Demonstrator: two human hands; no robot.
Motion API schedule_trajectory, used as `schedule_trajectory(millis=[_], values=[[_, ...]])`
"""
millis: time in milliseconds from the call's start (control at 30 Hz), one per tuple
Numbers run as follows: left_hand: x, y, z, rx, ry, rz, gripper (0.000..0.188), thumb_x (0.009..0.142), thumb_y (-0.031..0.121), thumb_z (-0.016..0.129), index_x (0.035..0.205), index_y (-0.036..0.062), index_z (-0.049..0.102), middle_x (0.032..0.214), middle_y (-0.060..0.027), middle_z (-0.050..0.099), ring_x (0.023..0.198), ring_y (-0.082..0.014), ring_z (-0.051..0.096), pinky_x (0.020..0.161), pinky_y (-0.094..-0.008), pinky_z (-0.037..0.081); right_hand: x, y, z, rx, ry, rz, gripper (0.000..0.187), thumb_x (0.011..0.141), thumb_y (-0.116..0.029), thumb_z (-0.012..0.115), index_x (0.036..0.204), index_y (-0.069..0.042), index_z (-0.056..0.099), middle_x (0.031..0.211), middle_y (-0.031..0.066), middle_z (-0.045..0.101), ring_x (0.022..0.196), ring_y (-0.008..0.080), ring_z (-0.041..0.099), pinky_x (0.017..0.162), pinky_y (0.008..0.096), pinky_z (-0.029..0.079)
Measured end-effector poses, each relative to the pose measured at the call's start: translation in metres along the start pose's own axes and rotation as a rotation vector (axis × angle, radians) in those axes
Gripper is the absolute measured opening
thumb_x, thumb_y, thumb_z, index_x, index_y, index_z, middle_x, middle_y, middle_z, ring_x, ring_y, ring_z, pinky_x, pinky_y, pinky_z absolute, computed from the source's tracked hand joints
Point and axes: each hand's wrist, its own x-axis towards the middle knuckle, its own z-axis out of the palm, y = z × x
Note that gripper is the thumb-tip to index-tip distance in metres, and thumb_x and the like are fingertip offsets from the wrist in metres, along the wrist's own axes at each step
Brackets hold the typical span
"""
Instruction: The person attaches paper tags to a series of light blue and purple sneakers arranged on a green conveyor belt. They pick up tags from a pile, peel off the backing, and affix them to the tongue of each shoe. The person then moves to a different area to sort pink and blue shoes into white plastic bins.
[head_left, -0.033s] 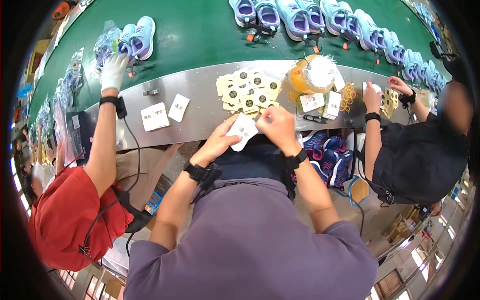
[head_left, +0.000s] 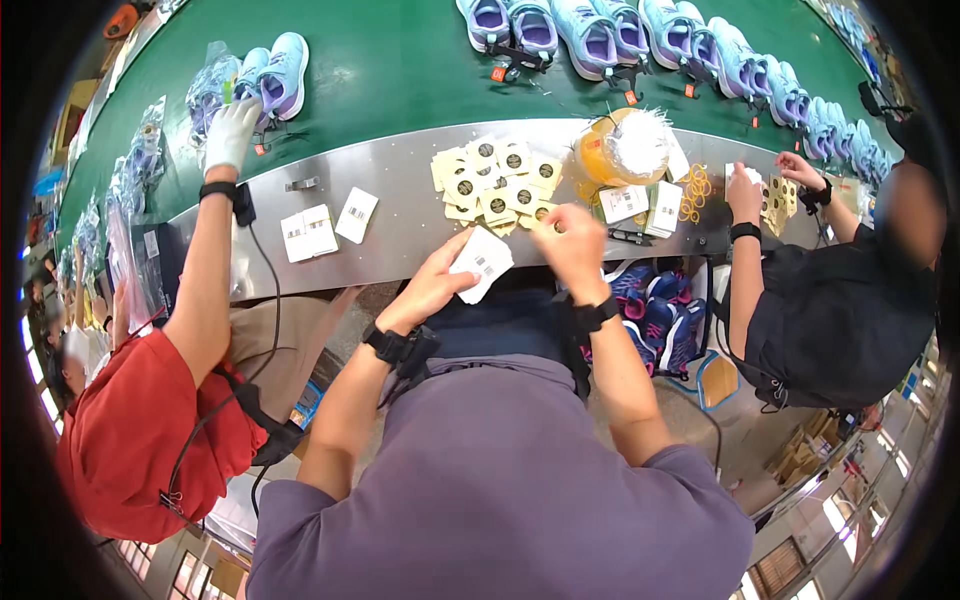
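Observation:
My left hand (head_left: 432, 288) holds a white label card (head_left: 482, 262) just in front of the steel table's near edge. To its right, my right hand (head_left: 572, 242) pinches a small beige tag (head_left: 543, 222) at its fingertips, close to the card. A heap of beige tags with dark round centres (head_left: 495, 182) lies on the steel table (head_left: 400, 215) just beyond both hands. Both wrists wear black bands.
A green conveyor (head_left: 400, 70) behind the table carries light blue and purple shoes (head_left: 600, 30). On the left, a co-worker's white-gloved hand (head_left: 230, 135) reaches a shoe (head_left: 280, 70); white cards (head_left: 325, 225) lie nearby. On the right, another person's hands (head_left: 745, 195) handle tags beside an orange container (head_left: 615, 150).

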Motion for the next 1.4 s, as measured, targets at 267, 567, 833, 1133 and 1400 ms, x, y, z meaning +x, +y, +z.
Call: schedule_trajectory(millis=[267,567,833,1133,1400], values=[[0.045,-0.037,-0.071,0.074,0.664,0.178,0.046,0.080,-0.002,0.056,0.123,-0.0016,0.040,0.116,-0.0149,0.054,0.108,-0.0227,0.054,0.093,-0.0339,0.043,0.006,0.054,-0.021,-0.406,0.020,0.156,0.010,0.078,-0.016,0.066,0.083,-0.009,0.061,0.082,0.0087,0.063,0.073,0.0304,0.062,0.061,0.0418,0.049],[0.047,-0.040,-0.092,0.983,0.812,0.273,0.050,0.076,0.014,0.065,0.117,-0.0069,0.047,0.107,-0.0239,0.049,0.106,-0.0382,0.044,0.092,-0.0415,0.039,0.018,0.025,0.010,-0.263,-0.100,0.065,0.022,0.076,-0.015,0.068,0.096,-0.011,0.062,0.086,0.0072,0.061,0.078,0.0290,0.062,0.065,0.0394,0.050],[0.058,-0.021,-0.112,0.730,0.841,0.151,0.026,0.074,0.020,0.071,0.085,-0.0005,0.060,0.075,-0.0100,0.060,0.067,-0.0235,0.059,0.066,-0.0364,0.047,0.028,0.012,0.029,-0.251,-0.333,-0.004,0.037,0.071,-0.020,0.074,0.105,-0.014,0.059,0.087,0.0075,0.057,0.084,0.0266,0.061,0.067,0.0377,0.049],[0.043,-0.005,-0.137,0.032,0.559,0.039,0.006,0.083,0.006,0.065,0.083,0.0031,0.060,0.077,-0.0003,0.062,0.070,-0.0066,0.056,0.061,-0.0200,0.042,0.042,0.035,0.017,0.201,-0.476,0.366,0.020,0.078,-0.023,0.068,0.080,-0.004,0.063,0.062,0.0080,0.060,0.055,0.0191,0.055,0.055,0.0329,0.042],[-0.003,-0.006,-0.136,-0.256,0.696,0.273,0.019,0.087,0.006,0.059,0.105,-0.0008,0.056,0.097,-0.0064,0.063,0.089,-0.0126,0.060,0.078,-0.0264,0.047,0.034,0.008,0.014,-0.202,-0.378,0.136,0.021,0.075,-0.024,0.069,0.089,-0.010,0.063,0.083,0.0074,0.066,0.077,0.0291,0.063,0.064,0.0396,0.047]])
